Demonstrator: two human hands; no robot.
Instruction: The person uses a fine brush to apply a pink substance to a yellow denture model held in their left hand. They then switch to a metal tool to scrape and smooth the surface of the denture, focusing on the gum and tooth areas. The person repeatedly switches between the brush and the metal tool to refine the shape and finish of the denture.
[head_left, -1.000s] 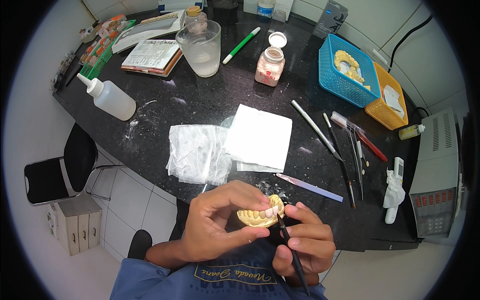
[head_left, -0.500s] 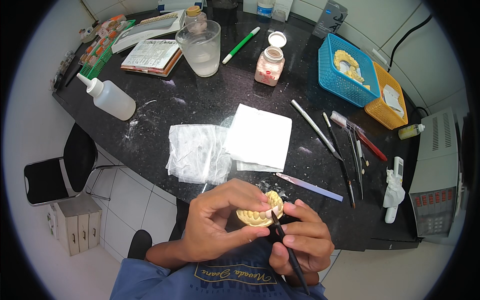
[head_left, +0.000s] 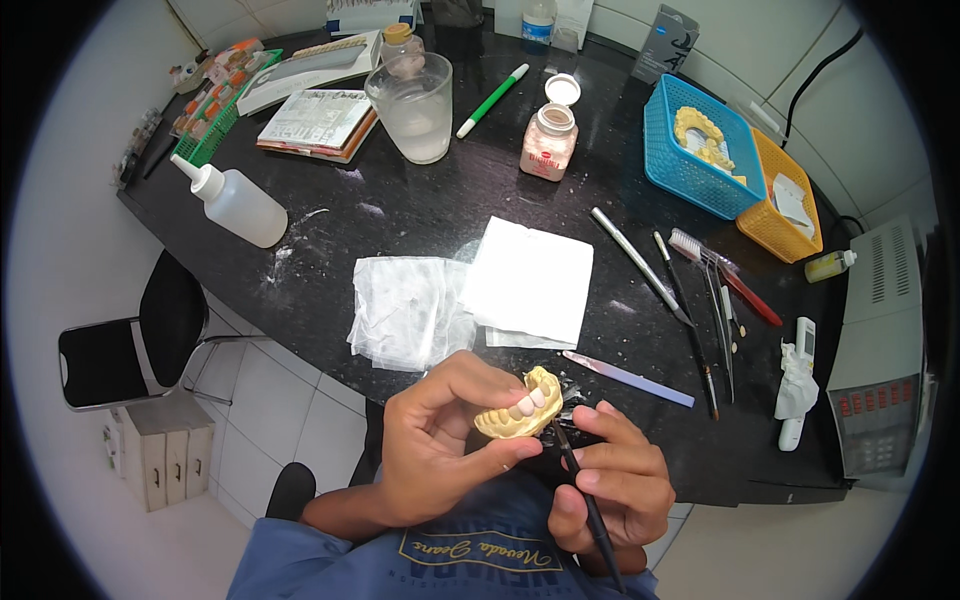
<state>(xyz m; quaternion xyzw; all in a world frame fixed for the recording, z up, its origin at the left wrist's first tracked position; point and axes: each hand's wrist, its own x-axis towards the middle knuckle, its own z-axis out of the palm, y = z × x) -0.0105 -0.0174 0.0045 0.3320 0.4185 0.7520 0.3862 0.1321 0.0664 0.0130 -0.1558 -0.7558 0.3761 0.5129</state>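
Observation:
My left hand (head_left: 428, 430) pinches a yellow dental cast (head_left: 512, 425) between thumb and fingers. Its teeth face up, and a few pale pinkish-white teeth (head_left: 533, 401) stand out among the yellow ones. In my right hand (head_left: 630, 475) a slim black pen-like tool (head_left: 597, 525) is gripped between thumb and fingers. Its dark, narrow tip points up beside the cast's right lower edge; whether it touches is too small to tell. Just beyond my hands lie a white paper pad (head_left: 530, 285), a crumpled thin tissue (head_left: 405, 310) and a pale purple flat stick (head_left: 635, 382).
On the right lie a metal-handled knife (head_left: 640, 263), a red toothbrush (head_left: 750, 295), and a tissue-wrapped white device (head_left: 797, 385). Farther back stand an open powder jar (head_left: 548, 148), a glass of cloudy water (head_left: 415, 115), a blue basket (head_left: 690, 170) with casts, and a squeeze bottle (head_left: 240, 205).
The black tool's tip has come down off the pale teeth to beside the cast. My left hand has tilted the cast, showing more of the pale teeth. The whole view has shifted slightly.

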